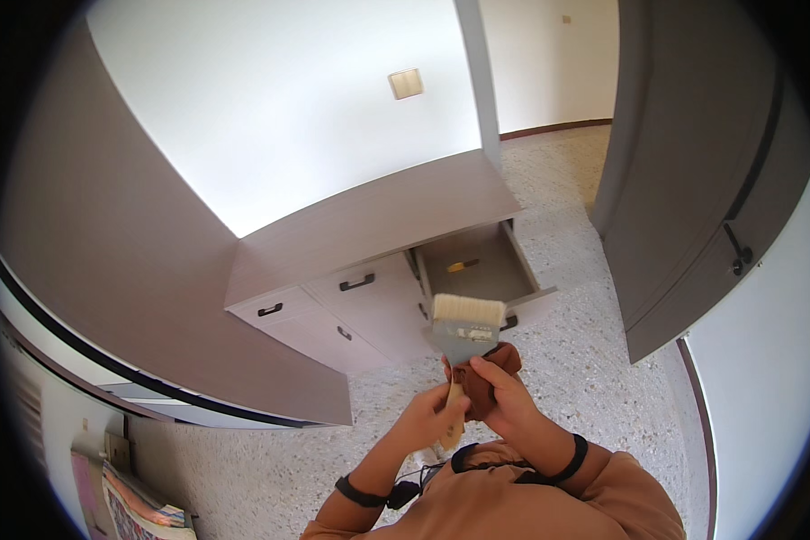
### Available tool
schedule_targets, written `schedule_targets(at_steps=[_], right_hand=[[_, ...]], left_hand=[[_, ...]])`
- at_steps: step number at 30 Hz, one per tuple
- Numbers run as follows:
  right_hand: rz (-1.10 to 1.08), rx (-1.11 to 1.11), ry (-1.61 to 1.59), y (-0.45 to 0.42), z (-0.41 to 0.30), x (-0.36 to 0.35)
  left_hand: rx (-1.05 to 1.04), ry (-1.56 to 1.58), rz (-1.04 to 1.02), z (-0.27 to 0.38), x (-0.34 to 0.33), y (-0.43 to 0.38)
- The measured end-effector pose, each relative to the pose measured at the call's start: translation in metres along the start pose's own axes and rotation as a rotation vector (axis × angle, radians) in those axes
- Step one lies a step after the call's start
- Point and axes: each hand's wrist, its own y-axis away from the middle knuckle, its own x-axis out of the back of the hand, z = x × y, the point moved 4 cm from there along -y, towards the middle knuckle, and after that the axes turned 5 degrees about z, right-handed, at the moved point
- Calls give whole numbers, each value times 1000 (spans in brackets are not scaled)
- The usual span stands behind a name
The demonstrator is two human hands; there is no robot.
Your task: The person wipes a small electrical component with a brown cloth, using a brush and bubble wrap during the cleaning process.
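Observation:
A wide flat paintbrush (469,334) with pale bristles and a grey ferrule points away from me, bristles up. My left hand (439,413) grips its light wooden handle (451,432). In my right hand (503,395) is a bunched reddish-brown cloth (482,385), pressed against the brush where handle and ferrule meet. Part of the handle is hidden behind the cloth and fingers. Beyond the bristles, a drawer (482,270) stands pulled out of a low wooden cabinet (378,206). Inside it lies a small yellow-and-dark tool (462,265), too small to name surely.
Dark pulls (357,282) stick out from the cabinet fronts. On the right stands a grey-brown door (688,202) with a black lever handle (738,250). A tall panel (128,236) rises at left. Speckled terrazzo floor (580,364) surrounds me; patterned fabric (138,503) sits at lower left.

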Motion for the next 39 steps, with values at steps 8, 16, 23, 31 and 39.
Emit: schedule_targets(at_steps=[8,16,23,31,39], right_hand=[[244,362,-117,38,-136,57],[219,1311,1550,76,-169,56],[20,1406,1754,79,-148,-20],[-127,1340,1651,10,-118,-17],[344,913,430,-60,-25,24]], left_hand=[[-42,-83,-82,20,-106,-54],[-116,-251,-219,56,-161,-64],[-1022,-589,-160,35,-145,-64],[-275,-80,69,42,-28,-50],[-453,-204,311,43,108,-14]])
